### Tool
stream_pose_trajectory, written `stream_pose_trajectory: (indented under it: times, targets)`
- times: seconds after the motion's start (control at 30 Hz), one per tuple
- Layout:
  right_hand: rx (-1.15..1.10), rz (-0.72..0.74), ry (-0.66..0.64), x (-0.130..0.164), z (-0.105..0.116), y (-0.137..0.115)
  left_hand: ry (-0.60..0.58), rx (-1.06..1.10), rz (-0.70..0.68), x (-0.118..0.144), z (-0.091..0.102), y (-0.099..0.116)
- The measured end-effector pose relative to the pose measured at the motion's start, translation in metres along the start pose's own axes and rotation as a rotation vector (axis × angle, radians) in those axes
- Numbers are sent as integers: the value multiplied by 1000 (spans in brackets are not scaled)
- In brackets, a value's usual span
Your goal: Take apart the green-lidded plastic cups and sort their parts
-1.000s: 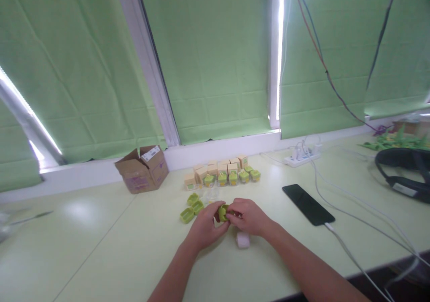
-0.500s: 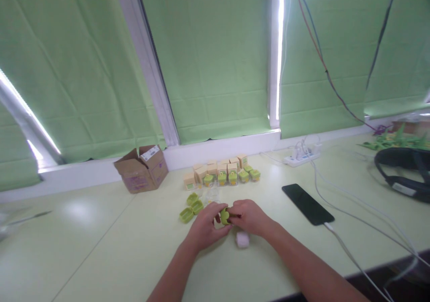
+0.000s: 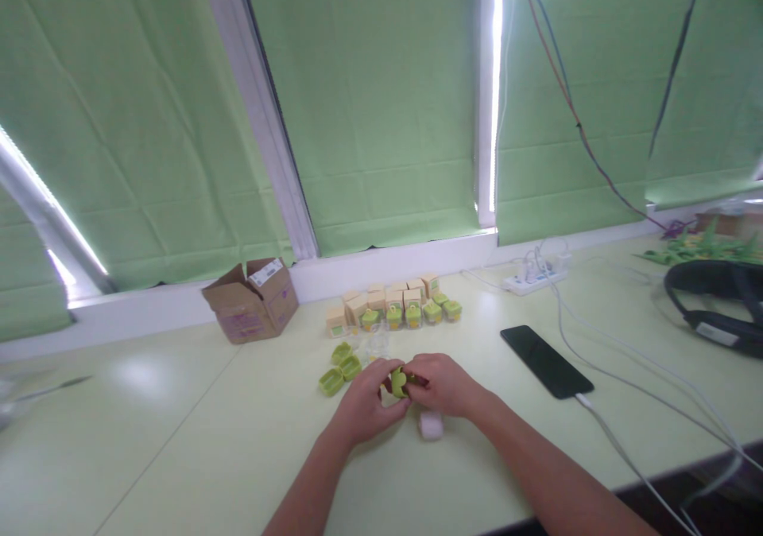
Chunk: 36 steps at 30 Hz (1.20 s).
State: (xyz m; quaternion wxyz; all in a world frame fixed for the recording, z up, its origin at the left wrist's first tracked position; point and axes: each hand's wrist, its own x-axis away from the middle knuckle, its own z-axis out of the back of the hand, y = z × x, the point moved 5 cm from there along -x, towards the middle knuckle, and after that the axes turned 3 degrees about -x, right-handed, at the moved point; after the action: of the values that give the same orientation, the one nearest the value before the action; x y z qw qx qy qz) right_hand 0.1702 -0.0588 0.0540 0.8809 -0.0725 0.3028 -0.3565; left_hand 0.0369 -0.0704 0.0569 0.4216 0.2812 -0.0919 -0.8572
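both hands meet over the middle of the tabletop [image 3: 179, 440], toward its near edge. the left hand [image 3: 363, 409] is closed around a small green piece [image 3: 397, 380], fingers curled under it; the right hand [image 3: 441, 385] pinches the same piece from the other side with thumb and fingertips. the piece is lifted just clear of the surface, between the two hands. a small white block [image 3: 430, 425] lies on the tabletop just beside the right wrist. three loose green shells [image 3: 339, 367] lie near the left hand, toward the far edge. behind them, near the far edge, stand rows of small tan boxes [image 3: 381, 301] with green items among them. a cardboard box [image 3: 251, 309] sits toward the far left; a black phone [image 3: 547, 361] with its cable lies well apart to the right.

judgement: the piece is small, so the work goes best with the left hand holding steady as the brace while the right fingertips do the fine movement, low over the tabletop so a slip does not send it far.
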Motion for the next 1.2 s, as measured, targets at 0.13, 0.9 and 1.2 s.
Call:
stream_pose_trajectory:
  times: [0.13,0.9,1.2]
  targets:
    - [-31,-28,-9,-1,4,-2,-8,-9,-5,-1,0,0]
    - [-234,-55,101,7,11,9,16,-33,61,0,3,-9]
    - [-282,-93,215,8,20,20,8,-23,89,3,4,-13]
